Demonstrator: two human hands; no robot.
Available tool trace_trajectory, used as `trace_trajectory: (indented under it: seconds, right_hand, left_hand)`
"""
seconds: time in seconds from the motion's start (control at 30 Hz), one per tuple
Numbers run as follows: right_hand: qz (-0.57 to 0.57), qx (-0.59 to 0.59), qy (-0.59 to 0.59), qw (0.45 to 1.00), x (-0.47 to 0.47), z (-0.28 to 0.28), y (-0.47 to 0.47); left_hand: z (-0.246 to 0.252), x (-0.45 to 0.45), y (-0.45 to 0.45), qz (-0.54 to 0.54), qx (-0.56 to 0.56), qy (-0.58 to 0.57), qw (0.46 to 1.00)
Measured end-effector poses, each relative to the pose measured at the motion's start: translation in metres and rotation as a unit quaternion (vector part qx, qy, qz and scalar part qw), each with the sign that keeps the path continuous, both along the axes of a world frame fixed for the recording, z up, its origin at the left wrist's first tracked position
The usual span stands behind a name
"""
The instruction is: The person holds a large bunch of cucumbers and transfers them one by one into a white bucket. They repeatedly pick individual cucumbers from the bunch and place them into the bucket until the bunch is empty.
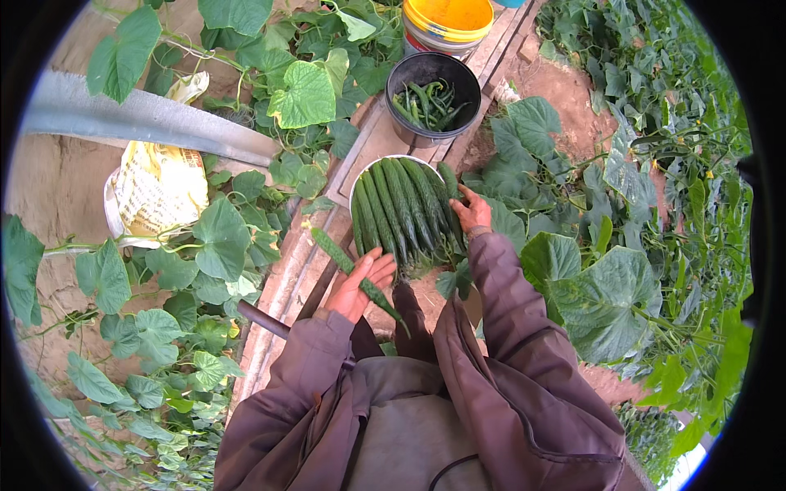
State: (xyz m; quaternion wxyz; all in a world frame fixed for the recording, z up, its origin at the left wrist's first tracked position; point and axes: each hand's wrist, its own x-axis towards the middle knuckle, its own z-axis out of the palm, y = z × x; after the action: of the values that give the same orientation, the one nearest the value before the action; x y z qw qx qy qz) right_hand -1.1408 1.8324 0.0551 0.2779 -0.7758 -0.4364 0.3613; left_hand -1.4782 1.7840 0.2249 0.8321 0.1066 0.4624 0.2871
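Note:
A single cucumber [331,250] lies across the upturned palm of my left hand [361,279], its paler end pointing away from me and its thin tip towards my body. In front of me, several long dark-green cucumbers [399,199] are laid side by side on a round container with a white rim [352,191]; the container's inside is hidden under them. At the right edge of this row, the fingers of my right hand [474,210] grip another cucumber [448,177], partly covered by the hand.
Beyond the row stands a black bucket [398,126] holding small curved cucumbers [433,104], with a yellow-rimmed bucket [414,15] behind it. Cucumber vines [592,301] crowd both sides of the path [288,264]. A printed sack [159,190] and a grey beam [153,116] are at left.

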Motion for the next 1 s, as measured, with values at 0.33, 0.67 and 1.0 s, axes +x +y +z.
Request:
trace_trajectory:
  seconds: [0.33,0.67,1.0]
  right_hand:
    - [0.085,-0.087,-0.120,0.985,-0.026,-0.025,0.055]
    - [0.073,-0.062,-0.121,0.988,-0.049,-0.024,0.071]
    - [0.112,-0.087,-0.013,0.990,-0.024,-0.039,0.075]
  left_hand:
    - [-0.009,-0.017,-0.010,0.025,-0.040,0.082,0.996]
    - [-0.022,-0.012,-0.015,0.026,-0.073,0.071,0.994]
    - [-0.030,-0.014,-0.010,0.023,-0.071,0.083,0.994]
